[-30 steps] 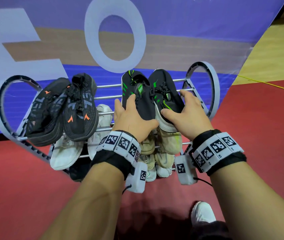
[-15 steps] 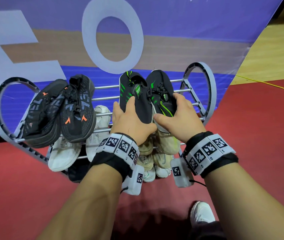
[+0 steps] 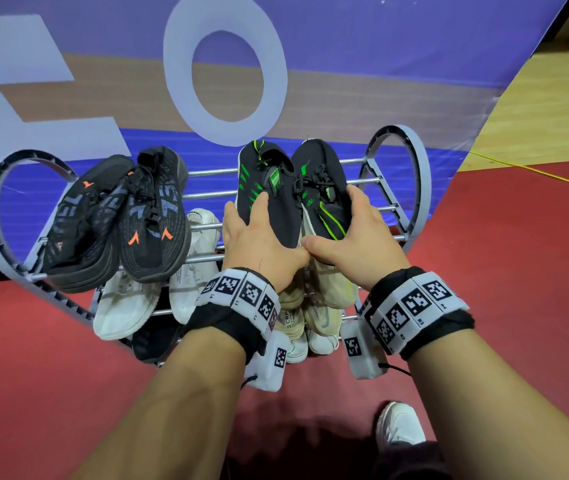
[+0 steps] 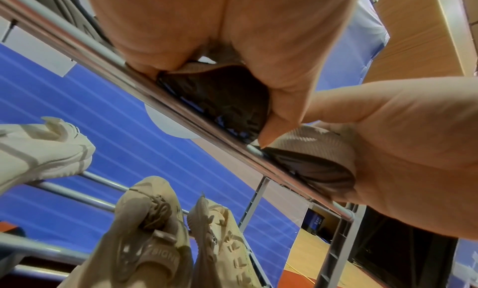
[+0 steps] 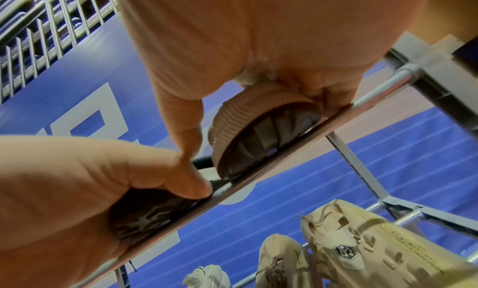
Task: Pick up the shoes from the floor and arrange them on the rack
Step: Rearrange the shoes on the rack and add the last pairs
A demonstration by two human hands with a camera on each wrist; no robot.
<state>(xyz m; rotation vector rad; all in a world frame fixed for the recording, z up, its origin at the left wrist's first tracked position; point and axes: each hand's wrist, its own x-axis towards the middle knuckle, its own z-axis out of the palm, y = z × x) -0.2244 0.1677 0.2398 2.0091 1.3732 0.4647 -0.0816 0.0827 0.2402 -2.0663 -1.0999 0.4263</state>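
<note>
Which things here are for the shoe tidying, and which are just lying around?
For the job:
left hand
right hand
black-and-green shoes
rack

Just there:
yellow cable
blue banner

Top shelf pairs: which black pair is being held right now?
The black pair with green stripes on the right side of the rack; left hand and right hand grip its heels. The black pair with orange marks lies untouched.

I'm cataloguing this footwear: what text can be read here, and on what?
"S CAP", cut off: beige shoe low on the rack.
"IGN", partial: beige shoe strap.
"R3": right wristband.
Large "O": blue banner.
Lettering on the black-and-orange shoes and the white shoe: too distorted or small to read.
</note>
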